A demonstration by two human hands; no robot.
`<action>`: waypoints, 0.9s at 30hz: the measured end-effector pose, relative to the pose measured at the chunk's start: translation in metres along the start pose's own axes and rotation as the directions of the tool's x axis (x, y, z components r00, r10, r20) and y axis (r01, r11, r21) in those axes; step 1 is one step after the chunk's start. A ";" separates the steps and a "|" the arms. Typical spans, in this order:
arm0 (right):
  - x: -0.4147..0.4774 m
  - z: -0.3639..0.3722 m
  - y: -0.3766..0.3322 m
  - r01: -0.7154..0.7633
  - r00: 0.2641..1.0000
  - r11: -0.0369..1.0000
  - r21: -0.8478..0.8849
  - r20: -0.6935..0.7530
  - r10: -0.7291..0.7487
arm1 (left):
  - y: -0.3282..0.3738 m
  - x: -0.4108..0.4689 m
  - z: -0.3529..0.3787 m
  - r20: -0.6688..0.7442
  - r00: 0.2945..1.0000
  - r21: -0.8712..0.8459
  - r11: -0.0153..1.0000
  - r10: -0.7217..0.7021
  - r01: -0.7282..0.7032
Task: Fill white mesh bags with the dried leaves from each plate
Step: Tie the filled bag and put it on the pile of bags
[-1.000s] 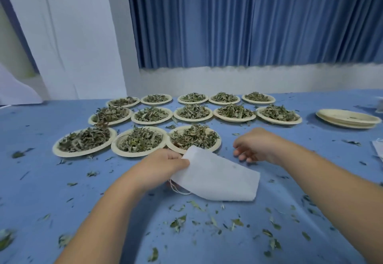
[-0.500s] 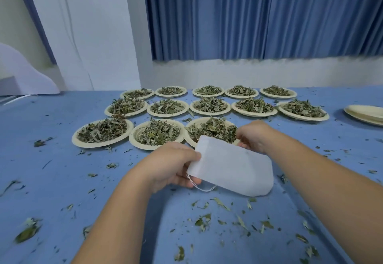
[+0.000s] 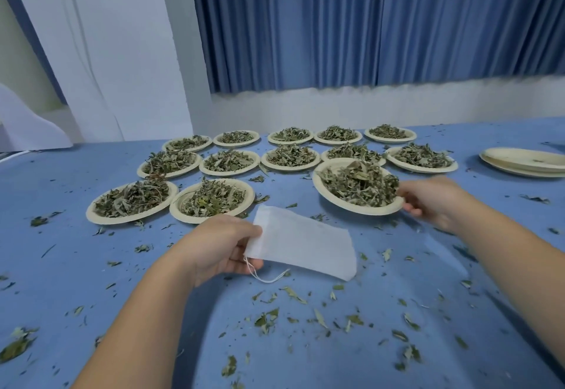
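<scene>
1. Table point(image 3: 91, 266): smooth blue cloth, littered with loose leaf crumbs point(image 3: 266, 318).
2. Filled plates point(image 3: 131, 220): pale, round and shallow, set in rows beyond the hands.
3. Empty plates point(image 3: 526, 162): a stack at far right.
4. Curtain point(image 3: 367, 21): blue, pleated, behind the table.
5. White mesh bag point(image 3: 302, 248): flat, rectangular, fine weave, at centre in front of the rows. A thin drawstring point(image 3: 266, 278) trails from its left end. The left hand point(image 3: 220, 248) pinches that end, thumb on top, fingers curled beneath.
6. Held plate point(image 3: 367, 210): heaped with crinkled dried leaves point(image 3: 360, 183), beyond the bag and to its right, partly hiding a plate behind it. The right hand point(image 3: 434, 202) clamps its fingers on the right rim.
</scene>
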State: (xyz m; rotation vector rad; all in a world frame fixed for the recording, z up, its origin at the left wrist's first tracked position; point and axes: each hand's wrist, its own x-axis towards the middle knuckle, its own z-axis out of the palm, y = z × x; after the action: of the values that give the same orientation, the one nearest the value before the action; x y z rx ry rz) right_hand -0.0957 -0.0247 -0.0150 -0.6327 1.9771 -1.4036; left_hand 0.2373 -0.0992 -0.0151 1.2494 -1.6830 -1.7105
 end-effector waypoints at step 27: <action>-0.056 -0.055 0.018 0.098 0.876 0.948 -0.302 0.479 0.062 | 0.027 0.045 0.081 -0.296 0.660 0.749 0.597 0.691 -0.289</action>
State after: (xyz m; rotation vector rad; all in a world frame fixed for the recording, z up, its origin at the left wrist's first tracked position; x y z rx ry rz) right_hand -0.0975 0.0557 -0.0064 -1.0394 1.7898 -0.8209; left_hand 0.1409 -0.0954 -0.0145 1.1706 -2.0162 -0.3006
